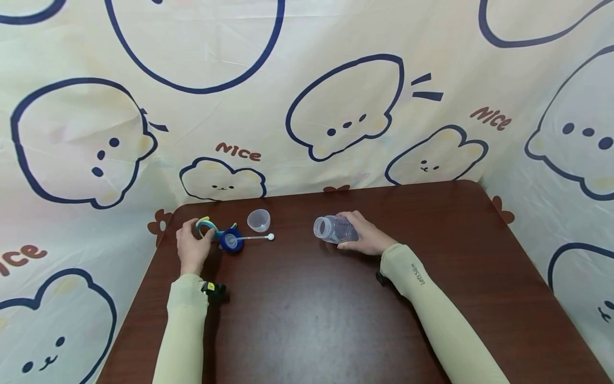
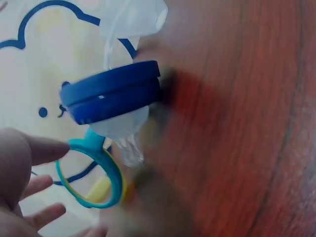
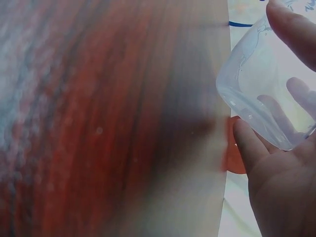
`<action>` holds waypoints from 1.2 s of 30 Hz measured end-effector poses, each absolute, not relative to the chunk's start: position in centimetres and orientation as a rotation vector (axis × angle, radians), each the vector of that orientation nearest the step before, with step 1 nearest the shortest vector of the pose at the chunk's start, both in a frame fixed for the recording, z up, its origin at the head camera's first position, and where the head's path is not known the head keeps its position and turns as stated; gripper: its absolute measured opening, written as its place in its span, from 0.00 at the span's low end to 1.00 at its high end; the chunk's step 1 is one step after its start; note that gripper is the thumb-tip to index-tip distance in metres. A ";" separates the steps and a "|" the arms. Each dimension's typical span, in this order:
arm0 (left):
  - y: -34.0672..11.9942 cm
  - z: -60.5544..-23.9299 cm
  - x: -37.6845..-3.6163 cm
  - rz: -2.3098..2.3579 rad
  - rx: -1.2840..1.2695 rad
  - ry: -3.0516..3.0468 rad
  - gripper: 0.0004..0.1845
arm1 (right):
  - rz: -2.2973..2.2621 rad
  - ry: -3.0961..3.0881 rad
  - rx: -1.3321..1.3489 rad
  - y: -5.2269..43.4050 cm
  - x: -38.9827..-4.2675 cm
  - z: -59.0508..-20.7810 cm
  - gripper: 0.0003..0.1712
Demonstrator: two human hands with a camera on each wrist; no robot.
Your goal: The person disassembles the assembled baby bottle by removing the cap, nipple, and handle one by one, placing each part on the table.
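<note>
My left hand (image 1: pixel 192 248) lies at the table's back left beside a teal ring handle (image 1: pixel 206 225). In the left wrist view the thumb tip touches the teal handle (image 2: pixel 106 173), and the other fingers of the left hand (image 2: pixel 19 197) are spread and fairly straight. The handle joins a blue screw collar (image 1: pixel 232 241) with a clear nipple (image 2: pixel 126 138) in it. A thin straw with a white ball end (image 1: pixel 256 237) runs right from the collar. My right hand (image 1: pixel 369 237) grips a clear bottle (image 1: pixel 334 229) lying on its side, mouth to the left; its fingers curl round the bottle (image 3: pixel 266 94).
A small clear cap (image 1: pixel 258 220) stands mouth up just behind the collar. The dark wooden table (image 1: pixel 312 309) is walled at the back and both sides by a cream cartoon-print cloth (image 1: pixel 336 106).
</note>
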State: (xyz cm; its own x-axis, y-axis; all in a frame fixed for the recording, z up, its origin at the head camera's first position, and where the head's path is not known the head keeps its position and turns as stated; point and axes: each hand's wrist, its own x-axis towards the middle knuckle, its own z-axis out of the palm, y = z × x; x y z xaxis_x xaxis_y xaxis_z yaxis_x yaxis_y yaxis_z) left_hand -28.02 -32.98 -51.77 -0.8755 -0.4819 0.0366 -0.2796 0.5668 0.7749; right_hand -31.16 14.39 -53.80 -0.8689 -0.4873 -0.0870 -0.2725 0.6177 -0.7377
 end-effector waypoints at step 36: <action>-11.8 -50.1 -24.3 -1.867 -0.580 -2.758 0.39 | -1.107 2.574 -0.631 14.5 -30.8 -53.7 0.50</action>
State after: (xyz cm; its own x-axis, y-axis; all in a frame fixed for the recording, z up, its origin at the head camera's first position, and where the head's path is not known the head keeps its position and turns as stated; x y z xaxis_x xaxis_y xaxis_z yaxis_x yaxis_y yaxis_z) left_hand -24.29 -11.76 -50.08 -0.9137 0.4064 -0.0062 0.1451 0.3405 0.9290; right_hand -30.81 14.47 -53.70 -0.8691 -0.4893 -0.0727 -0.2838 0.6135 -0.7370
